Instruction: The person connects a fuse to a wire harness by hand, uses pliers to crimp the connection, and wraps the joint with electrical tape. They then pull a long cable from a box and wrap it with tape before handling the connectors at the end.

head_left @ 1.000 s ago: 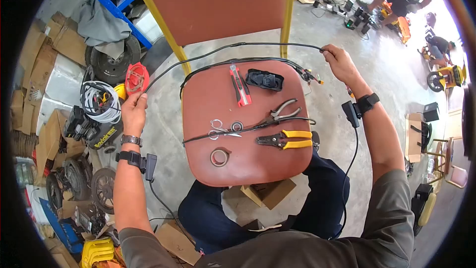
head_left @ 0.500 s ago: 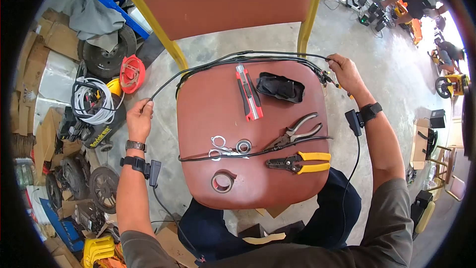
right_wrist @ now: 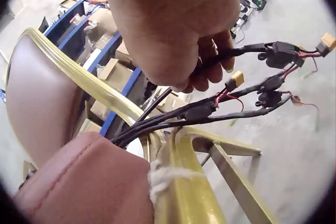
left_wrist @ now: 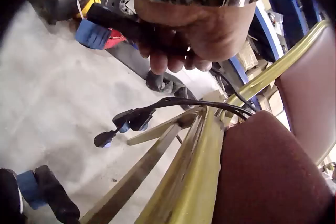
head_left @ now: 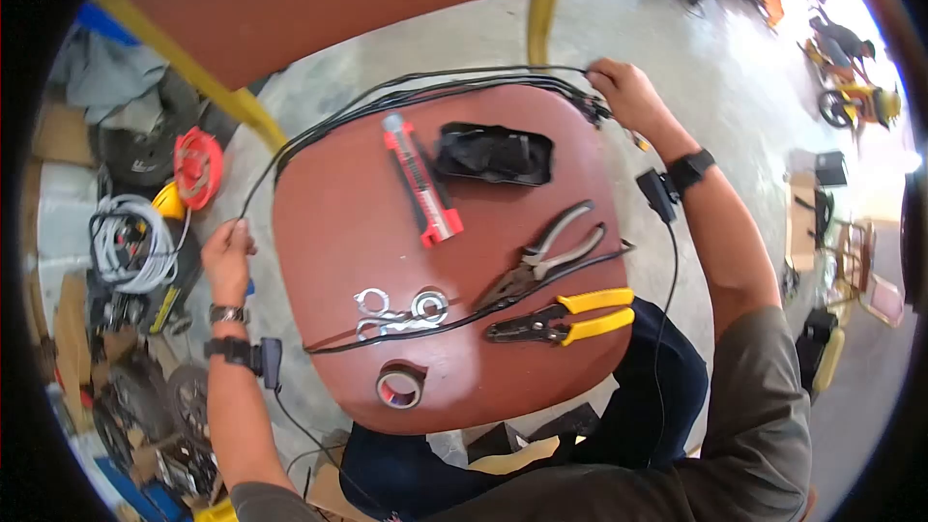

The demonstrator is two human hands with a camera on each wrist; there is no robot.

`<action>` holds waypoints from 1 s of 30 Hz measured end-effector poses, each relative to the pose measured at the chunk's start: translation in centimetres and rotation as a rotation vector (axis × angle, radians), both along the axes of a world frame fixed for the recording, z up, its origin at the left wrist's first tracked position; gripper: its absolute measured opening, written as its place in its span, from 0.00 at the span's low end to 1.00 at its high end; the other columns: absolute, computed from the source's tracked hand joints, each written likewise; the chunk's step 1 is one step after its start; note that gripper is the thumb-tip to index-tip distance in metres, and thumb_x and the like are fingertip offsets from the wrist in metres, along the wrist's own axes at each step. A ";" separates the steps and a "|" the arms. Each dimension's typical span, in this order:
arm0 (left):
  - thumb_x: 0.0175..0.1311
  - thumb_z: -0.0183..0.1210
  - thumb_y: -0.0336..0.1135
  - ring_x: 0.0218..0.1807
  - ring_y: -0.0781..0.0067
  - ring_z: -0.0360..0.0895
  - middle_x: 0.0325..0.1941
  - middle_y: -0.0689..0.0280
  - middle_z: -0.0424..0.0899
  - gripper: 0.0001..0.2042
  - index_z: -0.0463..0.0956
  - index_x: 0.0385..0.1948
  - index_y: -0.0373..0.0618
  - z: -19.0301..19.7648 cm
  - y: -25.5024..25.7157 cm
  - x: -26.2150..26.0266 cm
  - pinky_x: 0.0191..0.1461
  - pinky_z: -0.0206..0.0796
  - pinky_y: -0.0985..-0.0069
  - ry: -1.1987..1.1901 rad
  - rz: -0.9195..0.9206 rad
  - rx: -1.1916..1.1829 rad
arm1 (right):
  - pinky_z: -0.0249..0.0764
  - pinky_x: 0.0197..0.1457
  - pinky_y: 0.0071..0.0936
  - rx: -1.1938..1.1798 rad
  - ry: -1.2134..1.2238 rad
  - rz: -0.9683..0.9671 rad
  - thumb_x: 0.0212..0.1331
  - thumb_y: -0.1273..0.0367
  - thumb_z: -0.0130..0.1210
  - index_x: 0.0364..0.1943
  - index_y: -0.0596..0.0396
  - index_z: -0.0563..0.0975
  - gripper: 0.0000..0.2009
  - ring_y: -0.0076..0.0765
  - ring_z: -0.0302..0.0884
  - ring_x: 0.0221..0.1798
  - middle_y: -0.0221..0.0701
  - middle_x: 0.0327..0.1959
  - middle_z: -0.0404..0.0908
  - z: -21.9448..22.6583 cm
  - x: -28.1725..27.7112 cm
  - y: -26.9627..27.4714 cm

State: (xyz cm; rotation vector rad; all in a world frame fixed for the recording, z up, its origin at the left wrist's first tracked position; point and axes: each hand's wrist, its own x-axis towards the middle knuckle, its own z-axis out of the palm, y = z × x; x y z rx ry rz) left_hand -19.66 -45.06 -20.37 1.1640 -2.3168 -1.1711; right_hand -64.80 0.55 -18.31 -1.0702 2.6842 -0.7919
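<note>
My left hand (head_left: 227,256) grips one end of a long black cable (head_left: 483,69), left of the chair seat (head_left: 329,232). A black connector with a blue end (left_wrist: 93,34) sticks out of that fist in the left wrist view. The right hand (head_left: 628,97) holds the cable's other end at the seat's far right corner. Yellow-tipped connectors (right_wrist: 234,80) on thin red wires show beside it in the right wrist view. Between the hands, the cable runs close along a bundle of similar black cables (right_wrist: 157,121) draped over the seat's back edge.
On the seat lie a red utility knife (head_left: 422,179), a black tray-like case (head_left: 496,153), pliers (head_left: 522,280), yellow-handled wire strippers (head_left: 594,302), scissors (head_left: 372,304), a tape roll (head_left: 399,385) and another black cable (head_left: 454,322). A red helmet (head_left: 198,169) and coiled white hose (head_left: 130,242) stand left.
Both hands have brought the stretched cable down from above the seat to alongside the bundle at its back edge. The left hand has moved lower; the head view has shifted.
</note>
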 end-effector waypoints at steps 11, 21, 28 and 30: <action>0.69 0.58 0.35 0.25 0.85 0.67 0.24 0.73 0.76 0.12 0.81 0.43 0.32 0.7 0.8 -1.4 0.29 0.62 0.79 -0.089 0.055 -0.051 | 0.74 0.49 0.42 -0.066 0.233 0.066 0.64 0.69 0.53 0.41 0.59 0.81 0.10 0.53 0.78 0.43 0.43 0.37 0.82 2.8 -1.3 -0.5; 0.68 0.58 0.32 0.38 0.79 0.79 0.38 0.64 0.84 0.13 0.79 0.47 0.33 -1.5 0.0 -2.4 0.43 0.71 0.80 0.005 -0.054 -0.236 | 0.73 0.55 0.43 -0.100 0.366 -0.058 0.63 0.68 0.51 0.42 0.48 0.82 0.09 0.52 0.77 0.50 0.38 0.40 0.82 0.4 -1.9 0.3; 0.68 0.55 0.28 0.38 0.80 0.78 0.43 0.66 0.84 0.13 0.77 0.51 0.35 1.5 4.3 1.5 0.37 0.71 0.80 -0.155 -0.034 0.072 | 0.77 0.46 0.43 -0.083 0.033 0.023 0.52 0.71 0.59 0.39 0.51 0.79 0.09 0.52 0.80 0.42 0.39 0.35 0.79 -0.9 2.9 2.5; 0.68 0.56 0.30 0.34 0.80 0.78 0.39 0.67 0.84 0.12 0.78 0.49 0.37 1.6 4.8 3.4 0.30 0.69 0.82 -0.182 -0.014 0.100 | 0.76 0.47 0.42 -0.099 0.149 0.052 0.50 0.71 0.61 0.38 0.51 0.78 0.10 0.51 0.78 0.45 0.38 0.38 0.78 -1.7 3.5 2.5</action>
